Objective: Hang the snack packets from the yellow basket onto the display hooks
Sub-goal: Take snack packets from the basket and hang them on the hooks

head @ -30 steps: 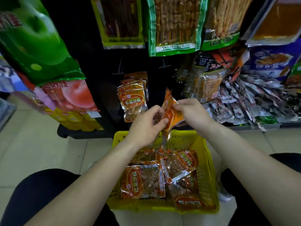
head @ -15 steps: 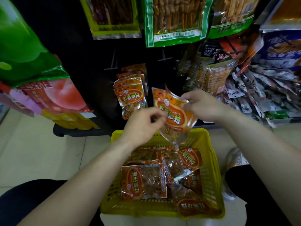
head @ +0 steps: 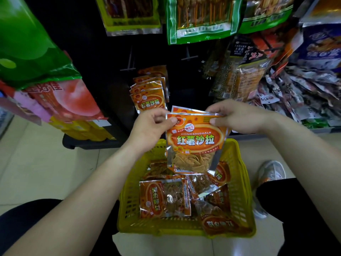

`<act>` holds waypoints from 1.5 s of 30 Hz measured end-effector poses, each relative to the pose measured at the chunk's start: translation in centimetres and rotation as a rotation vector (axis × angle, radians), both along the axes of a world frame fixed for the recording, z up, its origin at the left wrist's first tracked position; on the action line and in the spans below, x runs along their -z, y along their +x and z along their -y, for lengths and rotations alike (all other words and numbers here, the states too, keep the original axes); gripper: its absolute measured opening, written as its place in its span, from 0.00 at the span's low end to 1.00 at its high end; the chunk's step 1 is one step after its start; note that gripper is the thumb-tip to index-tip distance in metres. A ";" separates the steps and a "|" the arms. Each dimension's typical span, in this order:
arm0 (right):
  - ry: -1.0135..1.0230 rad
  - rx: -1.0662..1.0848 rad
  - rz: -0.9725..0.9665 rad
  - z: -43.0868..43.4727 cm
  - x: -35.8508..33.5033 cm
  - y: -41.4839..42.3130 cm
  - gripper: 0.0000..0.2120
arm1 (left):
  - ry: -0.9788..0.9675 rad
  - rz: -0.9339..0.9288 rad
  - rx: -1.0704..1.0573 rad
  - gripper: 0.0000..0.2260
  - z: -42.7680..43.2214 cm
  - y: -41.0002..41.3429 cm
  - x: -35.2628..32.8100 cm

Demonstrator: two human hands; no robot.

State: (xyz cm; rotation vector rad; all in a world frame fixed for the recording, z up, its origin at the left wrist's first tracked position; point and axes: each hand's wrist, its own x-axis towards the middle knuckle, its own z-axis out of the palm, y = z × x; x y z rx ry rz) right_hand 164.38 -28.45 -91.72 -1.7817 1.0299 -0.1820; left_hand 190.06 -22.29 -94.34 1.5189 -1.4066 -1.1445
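Hands (head: 152, 126) (head: 239, 118) pinch orange packet (head: 195, 143) above yellow basket (head: 127, 206).

Black trousers (head: 27, 220), grey sneaker (head: 272, 171)

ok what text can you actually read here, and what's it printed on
"HONGSHUSHALA": front of the held packet
"红薯沙拉": held packet, and the hanging packets behind it
"FOOD": small round badge on the held packet
basket packets: lettering turned and too blurred to read
blue pack: large characters, too blurred to read

Both hands (head: 151, 126) pinch orange snack packets (head: 195, 141) above yellow basket (head: 238, 182).
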 end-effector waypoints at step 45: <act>-0.346 -0.023 -0.276 -0.8 0.1 3.2 0.09 | -0.045 0.088 -0.120 0.11 0.1 -0.4 0.8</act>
